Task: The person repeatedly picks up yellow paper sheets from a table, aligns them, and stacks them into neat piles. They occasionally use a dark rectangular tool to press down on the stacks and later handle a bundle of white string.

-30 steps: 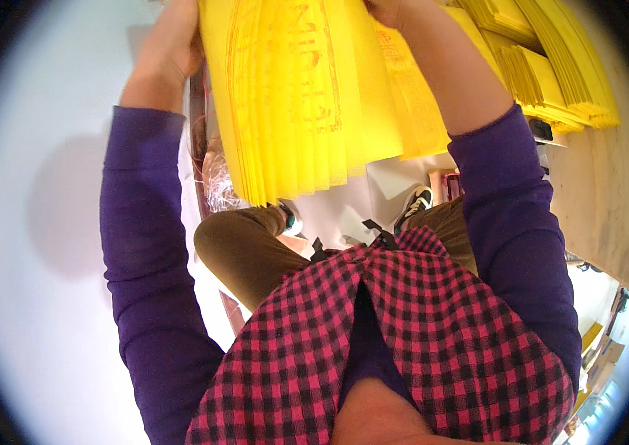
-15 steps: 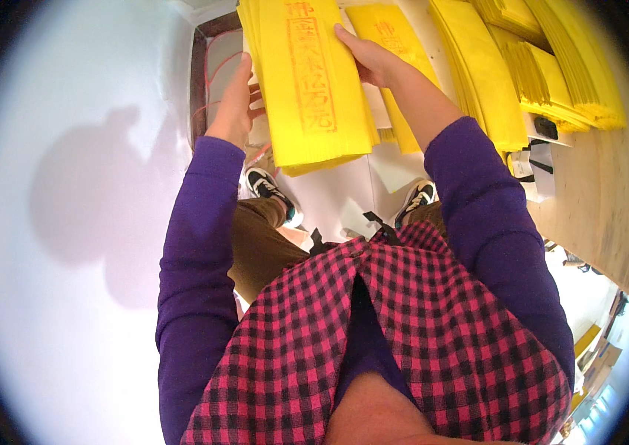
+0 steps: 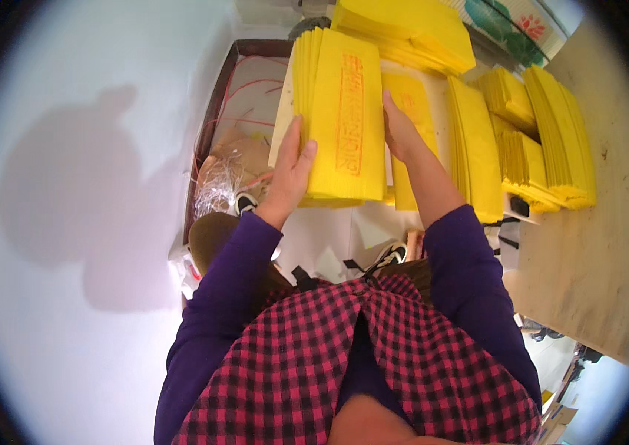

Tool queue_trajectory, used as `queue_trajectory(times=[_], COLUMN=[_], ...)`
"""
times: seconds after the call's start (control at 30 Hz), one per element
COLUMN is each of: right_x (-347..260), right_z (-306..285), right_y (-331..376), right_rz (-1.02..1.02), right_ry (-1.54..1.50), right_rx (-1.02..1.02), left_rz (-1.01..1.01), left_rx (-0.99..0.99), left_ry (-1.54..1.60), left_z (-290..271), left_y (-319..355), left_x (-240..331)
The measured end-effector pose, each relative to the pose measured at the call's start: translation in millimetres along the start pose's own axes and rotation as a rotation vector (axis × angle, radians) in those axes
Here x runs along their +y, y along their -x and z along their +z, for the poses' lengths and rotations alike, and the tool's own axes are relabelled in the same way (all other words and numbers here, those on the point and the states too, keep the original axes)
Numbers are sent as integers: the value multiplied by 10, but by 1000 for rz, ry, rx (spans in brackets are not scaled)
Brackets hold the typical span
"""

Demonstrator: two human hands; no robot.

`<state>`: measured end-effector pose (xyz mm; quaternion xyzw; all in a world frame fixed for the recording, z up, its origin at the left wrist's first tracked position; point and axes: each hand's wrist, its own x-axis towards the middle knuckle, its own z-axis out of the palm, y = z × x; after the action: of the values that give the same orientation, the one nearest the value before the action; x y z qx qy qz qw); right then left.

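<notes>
Yellow stack (image 3: 361, 111) | over pale board (image 3: 439, 93) | shadowed white wall (image 3: 70, 348) left

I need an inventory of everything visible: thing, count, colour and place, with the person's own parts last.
Central stack: one, yellow with red print, upper centre
Second printed stack: one, yellow with red print, right of it
Top stack: one, yellow, top centre
Other stacks: several, yellow, right
Frame: one, dark, left
Cords: several, red, inside frame
Strands: one heap, clear, frame's near end
Panel: one, white-green-red, top right
Wooden surface: one, pale brown, right
Lower-right clutter: too small to tell
Shoes: two, black-white, below stacks
Checked garment: one, pink-black, bottom centre
Sleeves: two, purple, either side
Hands: two, bare, beside central stack
</notes>
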<state>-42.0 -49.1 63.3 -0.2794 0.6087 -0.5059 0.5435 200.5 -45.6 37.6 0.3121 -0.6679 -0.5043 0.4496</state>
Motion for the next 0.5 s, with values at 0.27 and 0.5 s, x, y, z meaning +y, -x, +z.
queue_trajectory(times=[0.27, 0.5], right_x=[-174, -75], right_z=[145, 199], right_y=[-62, -161], right_rz=[-94, -221], right_ry=[3, 117], right_rx=[15, 65], left_rz=[244, 261], left_rx=[-33, -23], left_ry=[-114, -214], left_z=[17, -60], left_y=[64, 97], left_x=[-176, -164])
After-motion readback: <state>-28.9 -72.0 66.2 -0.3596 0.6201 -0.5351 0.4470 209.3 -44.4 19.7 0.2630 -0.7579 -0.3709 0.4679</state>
